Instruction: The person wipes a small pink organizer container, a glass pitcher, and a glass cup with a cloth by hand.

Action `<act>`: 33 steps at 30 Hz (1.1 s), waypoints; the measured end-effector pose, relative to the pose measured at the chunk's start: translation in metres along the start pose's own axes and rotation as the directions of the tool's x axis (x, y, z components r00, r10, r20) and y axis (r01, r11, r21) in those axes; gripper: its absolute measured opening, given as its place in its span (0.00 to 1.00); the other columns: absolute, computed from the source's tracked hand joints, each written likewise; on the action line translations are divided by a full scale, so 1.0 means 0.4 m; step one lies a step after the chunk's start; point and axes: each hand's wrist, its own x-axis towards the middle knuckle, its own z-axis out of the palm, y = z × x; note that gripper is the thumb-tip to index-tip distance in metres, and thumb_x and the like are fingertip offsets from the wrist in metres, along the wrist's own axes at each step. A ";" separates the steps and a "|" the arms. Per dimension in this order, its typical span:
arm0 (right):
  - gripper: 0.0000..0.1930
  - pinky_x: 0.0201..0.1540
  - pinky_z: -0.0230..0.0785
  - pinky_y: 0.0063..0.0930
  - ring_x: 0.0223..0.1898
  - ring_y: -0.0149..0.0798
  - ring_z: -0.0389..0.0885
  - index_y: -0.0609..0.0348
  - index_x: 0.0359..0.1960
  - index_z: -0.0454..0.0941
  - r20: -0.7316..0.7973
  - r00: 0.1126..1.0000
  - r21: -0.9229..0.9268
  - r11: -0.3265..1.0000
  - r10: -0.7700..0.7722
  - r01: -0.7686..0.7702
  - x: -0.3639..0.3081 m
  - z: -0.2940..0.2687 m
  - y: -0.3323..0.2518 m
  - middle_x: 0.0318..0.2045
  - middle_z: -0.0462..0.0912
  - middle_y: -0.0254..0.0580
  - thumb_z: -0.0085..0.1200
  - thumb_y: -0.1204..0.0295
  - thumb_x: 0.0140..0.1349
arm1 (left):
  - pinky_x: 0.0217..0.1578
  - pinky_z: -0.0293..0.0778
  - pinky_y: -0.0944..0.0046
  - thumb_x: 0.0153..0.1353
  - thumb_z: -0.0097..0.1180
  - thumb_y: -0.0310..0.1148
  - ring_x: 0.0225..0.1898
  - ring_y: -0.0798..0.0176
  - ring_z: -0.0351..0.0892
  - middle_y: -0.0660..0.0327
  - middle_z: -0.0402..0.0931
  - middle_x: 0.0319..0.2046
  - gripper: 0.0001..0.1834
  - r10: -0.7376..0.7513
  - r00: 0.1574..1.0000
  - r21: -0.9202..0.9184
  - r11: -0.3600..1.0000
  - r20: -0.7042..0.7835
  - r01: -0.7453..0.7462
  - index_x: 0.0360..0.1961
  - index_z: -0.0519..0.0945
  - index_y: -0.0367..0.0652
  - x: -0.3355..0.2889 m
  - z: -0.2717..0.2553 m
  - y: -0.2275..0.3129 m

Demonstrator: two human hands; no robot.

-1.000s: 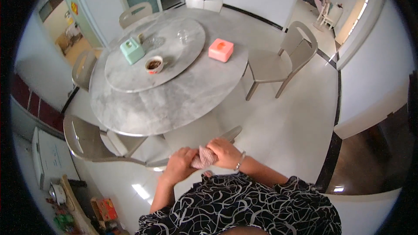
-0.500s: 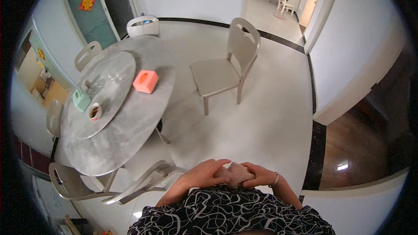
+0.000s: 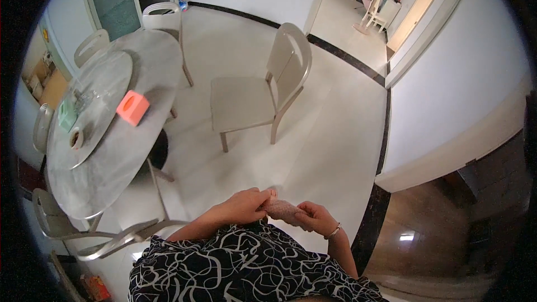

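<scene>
A pinkish-beige textured cloth [image 3: 284, 211] is bunched between my two hands, low in front of my black-and-white patterned clothing. My left hand [image 3: 245, 207] is closed around its left end, with the fingers partly hidden behind it. At the other end, my right hand [image 3: 319, 220] grips the cloth between thumb and fingers, a bracelet on its wrist. Ahead of my hands stands a beige chair [image 3: 243, 98] with a rounded, slotted back, turned away from the table.
To the left is a round grey marble table [image 3: 140, 151] with a turntable [image 3: 114, 86]. An orange tissue box [image 3: 133, 108], a green box [image 3: 67, 116] and a small cup [image 3: 76, 138] stand on it. More chairs [image 3: 162, 19] surround it. A doorway opens at the back right.
My view has turned and moved forward, so the table and chair sit farther left. The cloth has gone from a bunched lump to a longer strip between my hands.
</scene>
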 end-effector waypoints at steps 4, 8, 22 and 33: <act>0.13 0.19 0.59 0.16 0.18 0.22 0.67 0.62 0.36 0.70 -0.105 0.994 -0.005 0.999 -0.041 0.040 0.075 -0.209 -0.046 0.19 0.72 0.31 0.51 0.65 0.56 | 0.30 0.64 0.60 0.45 0.53 0.32 0.31 0.56 0.67 0.59 0.69 0.21 0.07 0.081 0.997 -0.025 0.996 0.017 -0.081 0.24 0.71 0.42 0.253 -0.047 -0.001; 0.12 0.30 0.67 0.22 0.26 0.28 0.72 0.62 0.35 0.72 -0.210 0.973 -0.243 0.969 -0.095 0.042 0.151 -0.441 -0.082 0.25 0.76 0.37 0.52 0.67 0.55 | 0.32 0.65 0.60 0.47 0.53 0.32 0.32 0.57 0.68 0.58 0.68 0.24 0.08 0.152 0.987 -0.074 0.986 0.053 -0.148 0.29 0.72 0.43 0.475 -0.138 0.075; 0.08 0.31 0.70 0.22 0.30 0.32 0.78 0.62 0.35 0.74 -0.293 0.884 -0.380 0.893 -0.364 0.241 0.432 -1.097 -0.178 0.28 0.78 0.41 0.53 0.75 0.53 | 0.36 0.67 0.55 0.49 0.48 0.29 0.38 0.50 0.70 0.52 0.71 0.30 0.20 -0.041 0.993 0.000 0.999 -0.106 0.042 0.46 0.67 0.48 1.134 -0.151 0.141; 0.07 0.35 0.68 0.29 0.35 0.41 0.73 0.56 0.31 0.77 0.217 0.732 -0.597 0.506 -0.645 0.622 0.830 -1.342 -0.441 0.31 0.74 0.40 0.53 0.77 0.48 | 0.38 0.68 0.56 0.47 0.52 0.29 0.40 0.51 0.70 0.56 0.72 0.33 0.19 -0.200 0.773 0.067 0.952 -0.602 0.298 0.43 0.69 0.45 1.341 -0.274 0.162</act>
